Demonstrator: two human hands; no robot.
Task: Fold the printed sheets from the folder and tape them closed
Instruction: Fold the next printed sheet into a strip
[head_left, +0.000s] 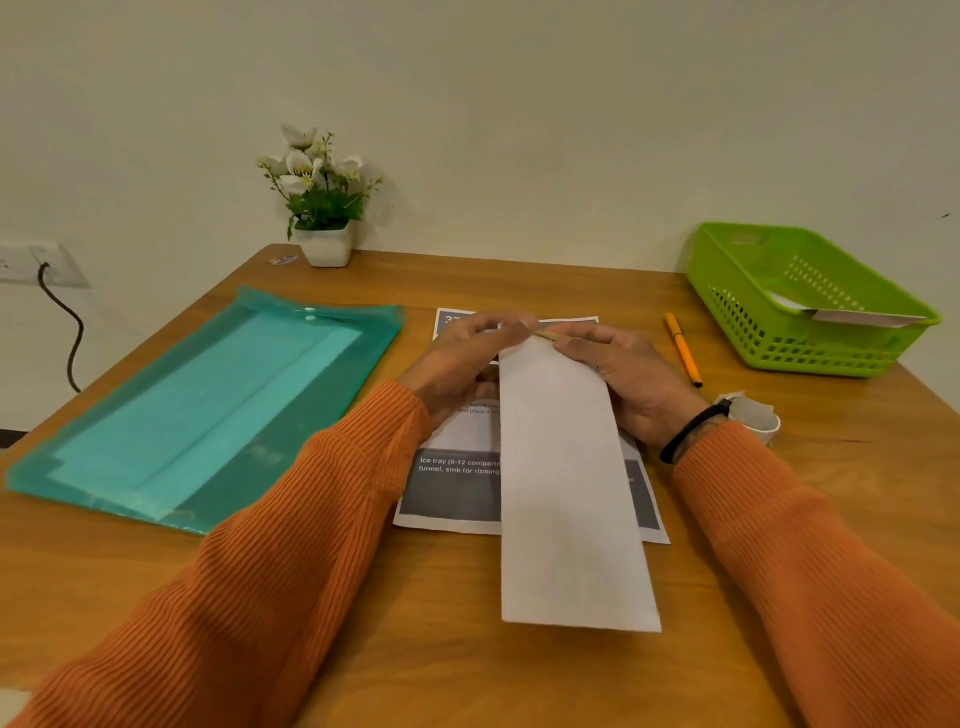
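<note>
Plain pale wall behind, wooden tabletop under my arms, and both hands were up at the far end of the folded sheet. My left hand and my right hand met fingertip to fingertip at that top edge, each grip narrow, pinching what looked like a small strip of tape, too blurred to be sure. I judged I was sealing the fold shut there, which is why the long white strip lay lengthwise toward me, flat and steady. Beneath it sat a printed sheet, unfolded, waiting its turn, I'd say. Off to my left lay the teal folder, more paper showing through it. By my right wrist stood the tape roll, close for the next piece. Further right, an orange pen and a green basket holding white paper. A potted flower stood at the back edge. Nothing blocked my hands.
</note>
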